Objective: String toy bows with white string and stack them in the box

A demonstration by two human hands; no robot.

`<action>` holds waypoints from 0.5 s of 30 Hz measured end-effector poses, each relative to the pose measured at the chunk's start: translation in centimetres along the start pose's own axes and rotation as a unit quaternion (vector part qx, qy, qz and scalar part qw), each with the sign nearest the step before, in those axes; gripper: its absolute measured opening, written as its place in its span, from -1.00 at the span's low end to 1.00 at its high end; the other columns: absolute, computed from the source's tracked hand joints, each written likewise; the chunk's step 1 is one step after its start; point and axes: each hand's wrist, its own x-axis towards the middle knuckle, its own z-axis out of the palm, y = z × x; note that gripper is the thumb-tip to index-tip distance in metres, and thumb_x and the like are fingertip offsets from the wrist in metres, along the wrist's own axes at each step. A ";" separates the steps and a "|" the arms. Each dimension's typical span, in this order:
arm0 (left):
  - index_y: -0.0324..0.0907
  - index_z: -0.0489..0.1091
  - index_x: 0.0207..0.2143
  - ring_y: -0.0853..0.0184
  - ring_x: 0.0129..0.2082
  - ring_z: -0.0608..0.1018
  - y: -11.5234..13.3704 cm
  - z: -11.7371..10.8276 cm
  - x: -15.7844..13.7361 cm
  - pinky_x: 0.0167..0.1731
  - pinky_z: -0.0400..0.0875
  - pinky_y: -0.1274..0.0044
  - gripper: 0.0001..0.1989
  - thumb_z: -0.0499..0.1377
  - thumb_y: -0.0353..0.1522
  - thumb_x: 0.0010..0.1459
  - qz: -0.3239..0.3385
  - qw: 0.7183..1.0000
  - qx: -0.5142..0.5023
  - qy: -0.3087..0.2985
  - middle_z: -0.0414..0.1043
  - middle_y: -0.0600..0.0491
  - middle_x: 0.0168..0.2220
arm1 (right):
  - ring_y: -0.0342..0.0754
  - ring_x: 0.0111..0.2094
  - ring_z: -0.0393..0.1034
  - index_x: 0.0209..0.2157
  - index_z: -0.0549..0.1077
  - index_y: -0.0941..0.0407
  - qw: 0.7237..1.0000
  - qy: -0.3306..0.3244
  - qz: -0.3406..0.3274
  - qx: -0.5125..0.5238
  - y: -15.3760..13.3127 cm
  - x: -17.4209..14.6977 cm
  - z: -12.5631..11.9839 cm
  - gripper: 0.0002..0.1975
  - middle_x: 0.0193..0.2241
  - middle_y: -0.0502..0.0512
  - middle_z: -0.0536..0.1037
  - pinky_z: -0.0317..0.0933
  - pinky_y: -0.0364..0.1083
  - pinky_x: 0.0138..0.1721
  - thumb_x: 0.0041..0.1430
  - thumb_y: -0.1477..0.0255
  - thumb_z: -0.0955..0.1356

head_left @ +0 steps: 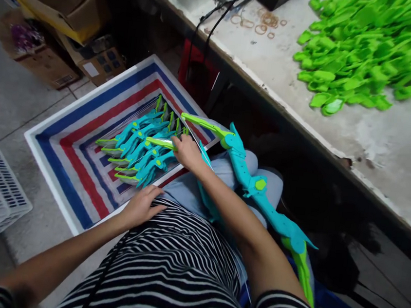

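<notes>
Head view: our right hand (187, 152) grips a toy bow's green tip (160, 142) above the stacked bows (136, 149) in the striped bag (76, 160); our left hand (141, 206) rests open on our striped shirt (175, 263). Another bow (257, 184) lies across our lap.

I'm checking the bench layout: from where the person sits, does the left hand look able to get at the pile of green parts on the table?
Probably not: the left hand rests low by the lap, and the green parts lie far across the table.

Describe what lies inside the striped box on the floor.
Inside the striped box is a row of teal and green toy bows. The right hand touches one. Whatever lies beneath the bows is covered.
</notes>
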 end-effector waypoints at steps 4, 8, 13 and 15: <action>-0.09 0.46 -0.26 0.20 -0.20 0.45 -0.2 -0.1 0.1 -0.14 0.33 0.40 -0.84 0.14 -0.29 0.12 0.018 1.000 0.018 -0.014 0.45 -0.03 -0.28 | 0.01 -0.19 0.36 0.03 0.41 0.12 0.995 0.027 -0.035 0.091 1.7 0.2 -0.7 -0.54 -0.20 0.15 0.46 0.22 -0.07 -0.14 0.03 0.55 0.35; -0.10 0.49 -0.47 0.25 -0.34 0.44 -1.0 -1.0 0.7 -0.21 0.30 0.44 -0.88 0.17 -0.33 0.07 -0.008 0.999 -0.029 -0.042 0.42 0.01 -0.45 | 0.00 -0.20 0.39 -0.04 0.47 0.12 0.986 0.036 -0.034 0.157 2.5 0.3 -1.0 -0.55 -0.21 0.10 0.52 0.23 -0.08 -0.13 -0.05 0.55 0.37; -0.19 0.36 -0.67 0.25 -0.30 0.48 1.2 -3.0 1.8 -0.16 0.33 0.39 -0.74 0.23 -0.26 -0.01 -0.100 0.919 -0.372 -0.088 0.48 -0.03 -0.36 | -0.01 -0.13 0.41 -0.05 0.49 0.13 0.956 0.034 -0.029 0.289 2.5 -0.1 -0.7 -0.52 -0.15 0.06 0.55 0.23 -0.07 -0.06 -0.11 0.55 0.38; -0.20 0.23 -0.73 0.23 -0.28 0.50 3.6 -3.0 2.4 -0.14 0.37 0.34 -0.64 0.23 -0.24 -0.02 -0.129 0.807 -0.564 -0.113 0.48 -0.04 -0.36 | -0.01 -0.12 0.42 -0.03 0.48 0.15 0.928 0.016 -0.035 0.372 2.5 -0.5 -0.6 -0.50 -0.15 0.05 0.55 0.24 -0.06 -0.06 -0.11 0.51 0.39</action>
